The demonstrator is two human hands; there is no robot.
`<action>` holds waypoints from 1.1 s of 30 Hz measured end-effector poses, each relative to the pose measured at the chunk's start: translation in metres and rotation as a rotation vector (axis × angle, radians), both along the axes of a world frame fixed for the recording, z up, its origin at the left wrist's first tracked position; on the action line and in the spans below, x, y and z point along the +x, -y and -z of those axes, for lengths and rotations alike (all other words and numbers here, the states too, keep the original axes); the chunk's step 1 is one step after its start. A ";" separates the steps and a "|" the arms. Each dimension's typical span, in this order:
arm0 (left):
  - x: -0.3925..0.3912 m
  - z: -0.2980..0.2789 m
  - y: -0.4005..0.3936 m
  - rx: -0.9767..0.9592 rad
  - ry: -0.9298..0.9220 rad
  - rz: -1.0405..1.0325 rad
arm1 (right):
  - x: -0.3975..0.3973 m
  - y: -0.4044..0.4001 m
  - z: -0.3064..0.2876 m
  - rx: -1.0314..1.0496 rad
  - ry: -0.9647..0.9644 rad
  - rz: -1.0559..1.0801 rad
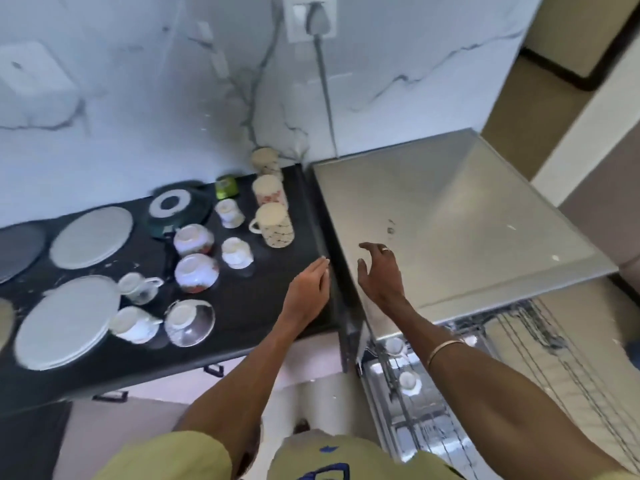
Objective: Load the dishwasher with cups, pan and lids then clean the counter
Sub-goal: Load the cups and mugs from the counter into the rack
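head view: both hands (346,275) empty, fingers loosely spread

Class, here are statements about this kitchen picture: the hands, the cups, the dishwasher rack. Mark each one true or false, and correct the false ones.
1. Both hands are empty. True: the left hand and right hand are open, holding nothing.
2. The rack holds no cups. False: two white cups sit in it.
3. The counter cups stand upright. False: the mugs and others are upside down.
4. A green pan lies on the counter. True.
5. The right hand wears a ring. True.
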State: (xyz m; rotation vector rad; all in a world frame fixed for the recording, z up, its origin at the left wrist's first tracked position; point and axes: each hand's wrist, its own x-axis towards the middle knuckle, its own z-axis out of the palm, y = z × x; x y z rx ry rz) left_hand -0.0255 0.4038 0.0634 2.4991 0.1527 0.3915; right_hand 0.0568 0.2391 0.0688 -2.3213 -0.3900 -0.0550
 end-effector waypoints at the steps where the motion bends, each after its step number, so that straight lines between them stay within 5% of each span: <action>1: -0.005 -0.003 -0.017 0.008 0.006 -0.024 | -0.001 -0.020 -0.002 0.011 0.003 -0.036; 12: -0.063 -0.025 -0.187 0.031 0.120 -0.301 | -0.030 -0.215 -0.024 0.036 0.012 -0.355; 20: -0.101 -0.036 -0.280 0.037 0.061 -0.493 | -0.036 -0.290 -0.015 -0.352 -0.069 -0.447; 24: -0.112 -0.035 -0.309 0.031 -0.039 -0.628 | -0.032 -0.294 -0.008 -0.383 -0.098 -0.455; 30: -0.115 -0.028 -0.323 0.091 -0.425 -0.674 | -0.032 -0.282 -0.010 -0.309 -0.090 -0.448; 33: -0.113 -0.029 -0.326 -0.002 -0.406 -0.690 | -0.034 -0.275 -0.013 -0.236 -0.092 -0.445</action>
